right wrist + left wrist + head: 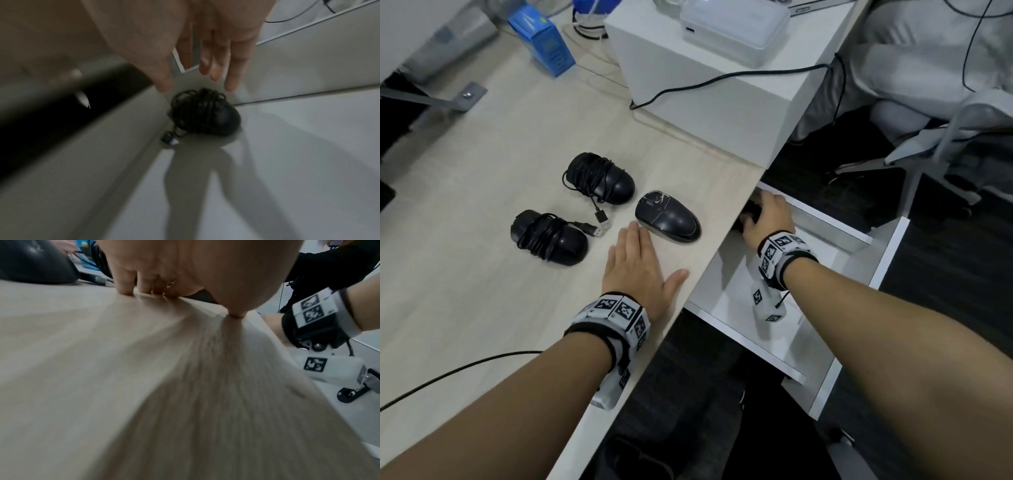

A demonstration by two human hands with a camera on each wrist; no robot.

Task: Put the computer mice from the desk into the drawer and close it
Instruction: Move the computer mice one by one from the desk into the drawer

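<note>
Three black mice lie on the pale wooden desk [482,308]: two wrapped in their cables [599,178] [549,237] and one bare mouse [668,216]. My left hand [635,263] rests flat and open on the desk, fingertips just short of the bare mouse. A white drawer [825,342] stands pulled out below the desk edge. Inside it, in the far corner, lies another cable-wrapped mouse [205,113]. My right hand [765,219] hovers just above that mouse with its fingers [232,71] spread and straight, holding nothing.
A white box [705,96] with a white device [736,31] on it stands at the back of the desk, a black cable [722,77] trailing across it. A blue carton [541,41] sits at the back left. An office chair base [928,150] stands right of the drawer.
</note>
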